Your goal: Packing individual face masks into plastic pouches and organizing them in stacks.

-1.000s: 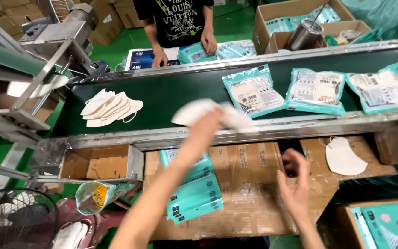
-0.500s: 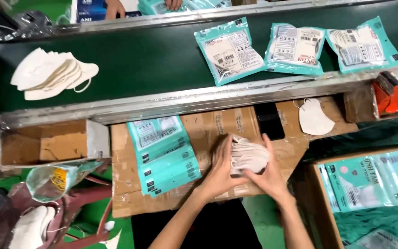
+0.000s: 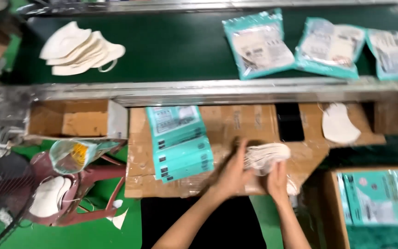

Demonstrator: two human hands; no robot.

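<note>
Closed around a small stack of white folded face masks [image 3: 266,156]: left hand [image 3: 232,174], fingers curled against the stack's near-left side, and right hand [image 3: 278,179], gripping from below, thumb and fingers blurred. Held just above a flat, worn brown cardboard work surface [image 3: 236,122], roughly at its middle.

Left of the stack on the same cardboard: a fanned pile of flat teal packaging pouches [image 3: 178,143], overlapping one another. Right of the stack, well apart: a single white mask [image 3: 339,123] lying flat. Beyond the cardboard: a metal rail [image 3: 208,90], then a dark green conveyor belt [image 3: 171,46]. On the belt, far left of the stack: a loose heap of white masks [image 3: 79,48]. On the belt, beyond and right of the stack: three sealed teal pouches with masks inside [image 3: 259,44]. Left of the cardboard: an open brown cardboard box [image 3: 72,120]. Lower right of the cardboard: a carton holding filled teal pouches [image 3: 378,198].
</note>
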